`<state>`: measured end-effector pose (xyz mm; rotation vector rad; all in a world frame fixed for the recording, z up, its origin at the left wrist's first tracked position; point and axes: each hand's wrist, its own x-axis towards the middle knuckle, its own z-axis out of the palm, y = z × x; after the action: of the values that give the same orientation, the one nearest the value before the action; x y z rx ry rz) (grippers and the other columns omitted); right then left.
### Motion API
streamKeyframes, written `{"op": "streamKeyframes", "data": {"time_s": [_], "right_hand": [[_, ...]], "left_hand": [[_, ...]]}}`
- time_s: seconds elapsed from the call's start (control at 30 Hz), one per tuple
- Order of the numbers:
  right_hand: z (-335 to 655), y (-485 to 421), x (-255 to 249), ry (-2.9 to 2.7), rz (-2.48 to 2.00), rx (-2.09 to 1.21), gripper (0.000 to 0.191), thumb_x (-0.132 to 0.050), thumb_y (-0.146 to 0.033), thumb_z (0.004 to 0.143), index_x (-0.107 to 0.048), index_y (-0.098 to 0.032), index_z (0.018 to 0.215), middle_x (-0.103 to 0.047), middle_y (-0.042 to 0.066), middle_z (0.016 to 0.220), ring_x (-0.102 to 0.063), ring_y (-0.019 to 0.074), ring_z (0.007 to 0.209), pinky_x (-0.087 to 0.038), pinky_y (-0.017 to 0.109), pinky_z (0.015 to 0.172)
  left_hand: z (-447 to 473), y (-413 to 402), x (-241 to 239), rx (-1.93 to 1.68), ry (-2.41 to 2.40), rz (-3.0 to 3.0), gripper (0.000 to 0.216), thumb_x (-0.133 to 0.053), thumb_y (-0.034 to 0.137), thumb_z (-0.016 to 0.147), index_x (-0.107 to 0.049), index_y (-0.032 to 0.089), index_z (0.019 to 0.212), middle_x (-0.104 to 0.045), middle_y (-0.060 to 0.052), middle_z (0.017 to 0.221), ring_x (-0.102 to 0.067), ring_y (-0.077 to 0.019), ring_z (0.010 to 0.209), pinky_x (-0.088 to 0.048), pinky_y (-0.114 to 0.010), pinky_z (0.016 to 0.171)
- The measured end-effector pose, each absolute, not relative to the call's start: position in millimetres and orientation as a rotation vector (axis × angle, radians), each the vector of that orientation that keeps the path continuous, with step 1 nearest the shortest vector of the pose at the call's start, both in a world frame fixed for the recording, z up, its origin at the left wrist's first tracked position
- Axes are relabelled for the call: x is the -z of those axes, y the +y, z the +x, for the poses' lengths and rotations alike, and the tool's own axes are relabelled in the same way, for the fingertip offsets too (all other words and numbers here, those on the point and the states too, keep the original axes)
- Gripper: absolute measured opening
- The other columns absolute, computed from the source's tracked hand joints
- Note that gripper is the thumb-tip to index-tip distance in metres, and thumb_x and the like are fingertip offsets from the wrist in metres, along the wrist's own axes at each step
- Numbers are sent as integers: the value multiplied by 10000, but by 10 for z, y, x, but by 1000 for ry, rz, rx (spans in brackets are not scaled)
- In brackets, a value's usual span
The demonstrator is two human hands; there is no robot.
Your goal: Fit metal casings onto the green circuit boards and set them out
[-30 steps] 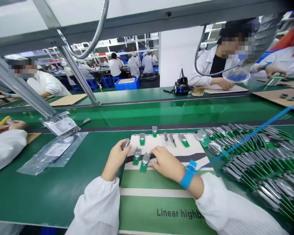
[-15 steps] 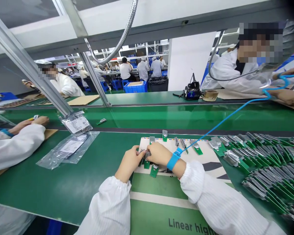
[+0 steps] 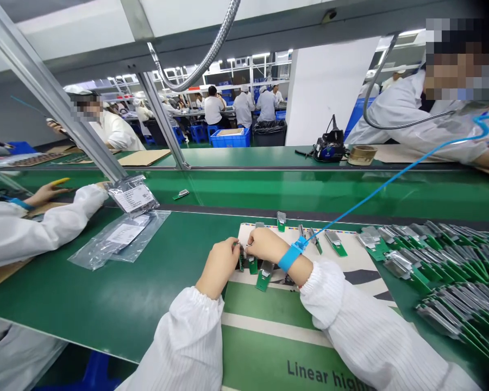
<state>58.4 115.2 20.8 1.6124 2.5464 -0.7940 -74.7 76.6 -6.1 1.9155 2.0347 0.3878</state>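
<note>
Fingers [image 3: 252, 237] around a green circuit board [image 3: 241, 263]

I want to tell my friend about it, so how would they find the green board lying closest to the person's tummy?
Find the long green workbench and the pale printed mat on it. Just below the left hand and right hand lies a green board with a silver end. It sits slanted, lowest of the boards on the mat, nearest the white sleeves.
</note>
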Motion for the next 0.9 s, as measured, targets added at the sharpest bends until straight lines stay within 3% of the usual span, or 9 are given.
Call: {"op": "streamKeyframes", "data": {"time_s": [0.23, 0.43, 0.73, 0.9], "right_hand": [[603, 1172, -108, 2645, 1676, 947, 238, -570, -307, 954, -591, -153, 1134, -625, 65, 1091, -636, 183, 905, -551, 371, 786], [693, 1188, -72, 2580, 1847, 842, 280, -592, -302, 939, -573, -148, 1172, -597, 85, 1158, -615, 216, 989, -534, 411, 838], [666, 1140, -69, 2532, 1759, 977, 247, -584, -304, 946, -587, -150, 1139, -622, 68, 1086, -635, 185, 901, -553, 369, 778], [660, 1127, -94, 2530, 1752, 1092, 261, -581, -310, 947, -573, -151, 1155, -625, 59, 1056, -639, 170, 846, -562, 342, 727]], "left_hand": [[-711, 743, 64, -393, 1939, 1990, 247, -556, 287, 932, -602, 155, 1136, -663, -69, 1034, -648, -202, 910, -536, -413, 818], [-708, 717, 84, -355, 1915, 2003, 313, -582, 285, 914, -566, 157, 1199, -642, -84, 1086, -642, -212, 921, -537, -420, 815], [-723, 735, 71, -389, 1902, 1995, 267, -548, 275, 935, -587, 157, 1171, -646, -88, 1114, -627, -226, 1002, -511, -447, 878], [-731, 734, 45, -393, 1880, 1971, 271, -557, 276, 930, -587, 160, 1173, -658, -82, 1080, -644, -211, 942, -524, -430, 849]]}}
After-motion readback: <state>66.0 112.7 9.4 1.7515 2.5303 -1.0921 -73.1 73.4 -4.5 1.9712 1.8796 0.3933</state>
